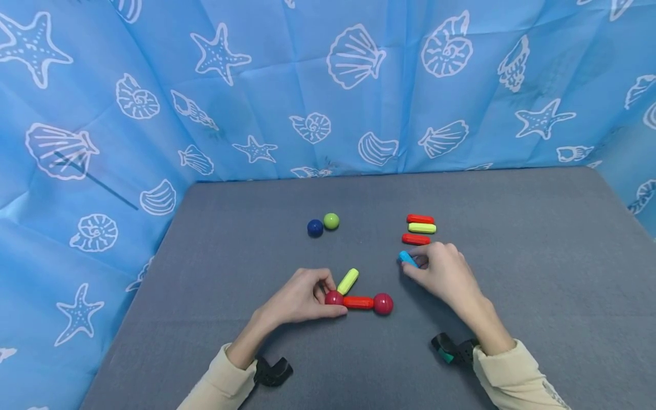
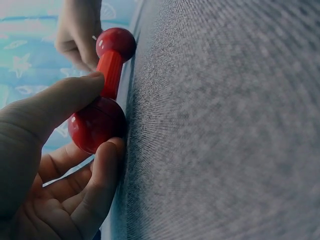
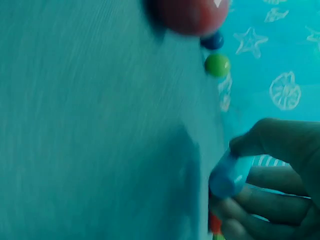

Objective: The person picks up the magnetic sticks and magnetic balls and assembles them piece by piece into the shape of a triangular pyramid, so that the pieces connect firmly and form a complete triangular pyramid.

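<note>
My left hand (image 1: 299,297) grips a dark red ball (image 2: 96,125) between thumb and fingers. That ball is joined to one end of a ridged red rod (image 1: 358,302), and a second dark red ball (image 1: 382,304) sits at the rod's other end. From the held ball a yellow-green rod (image 1: 348,281) slants up and away to the right. Off to the right, my right hand (image 1: 445,274) pinches a short light blue rod (image 1: 408,259) by thumb and fingertips, low over the table. In the right wrist view the blue rod (image 3: 231,175) is tilted.
Beyond the right hand lie two red rods (image 1: 420,218) with a yellow rod (image 1: 422,228) between them. A dark blue ball (image 1: 315,228) and a green ball (image 1: 331,221) stand side by side farther back. The grey table (image 1: 246,228) ends at a blue shell-print curtain (image 1: 287,80).
</note>
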Demonstrator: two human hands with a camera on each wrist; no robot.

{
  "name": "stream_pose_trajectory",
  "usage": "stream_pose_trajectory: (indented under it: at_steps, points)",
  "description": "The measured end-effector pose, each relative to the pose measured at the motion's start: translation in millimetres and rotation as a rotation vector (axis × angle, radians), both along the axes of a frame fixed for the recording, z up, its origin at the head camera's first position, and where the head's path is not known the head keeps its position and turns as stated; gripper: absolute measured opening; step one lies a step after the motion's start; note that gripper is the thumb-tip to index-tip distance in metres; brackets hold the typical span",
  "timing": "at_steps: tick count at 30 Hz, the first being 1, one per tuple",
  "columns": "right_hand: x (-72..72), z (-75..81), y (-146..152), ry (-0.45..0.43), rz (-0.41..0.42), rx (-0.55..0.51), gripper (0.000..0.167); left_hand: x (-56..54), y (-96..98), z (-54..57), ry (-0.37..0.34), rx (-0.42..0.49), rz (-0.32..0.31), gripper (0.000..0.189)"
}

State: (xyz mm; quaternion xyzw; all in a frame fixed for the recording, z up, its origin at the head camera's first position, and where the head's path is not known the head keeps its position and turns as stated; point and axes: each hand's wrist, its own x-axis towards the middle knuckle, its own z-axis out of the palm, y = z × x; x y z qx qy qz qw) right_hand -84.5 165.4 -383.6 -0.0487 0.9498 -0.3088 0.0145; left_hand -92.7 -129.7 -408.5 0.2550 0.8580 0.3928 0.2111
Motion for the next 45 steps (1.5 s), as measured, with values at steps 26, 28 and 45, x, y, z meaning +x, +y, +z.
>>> stream_pose_trajectory:
  at_steps: [26,28,45]
  points:
    - [7.3,4.0,-38,-0.13,0.182,-0.264,0.029,-1.8,1.3,1.6,0.014,-0.022,-0.007,0.027]
    - [6.7,3.0,-39,-0.143,0.195,-0.255,0.027,-1.6,1.3,1.5,0.014,-0.024,-0.006,0.027]
    - [4.8,-6.9,-46,-0.129,0.255,-0.218,0.016,0.2,0.7,0.0,0.034,-0.013,-0.001,0.027]
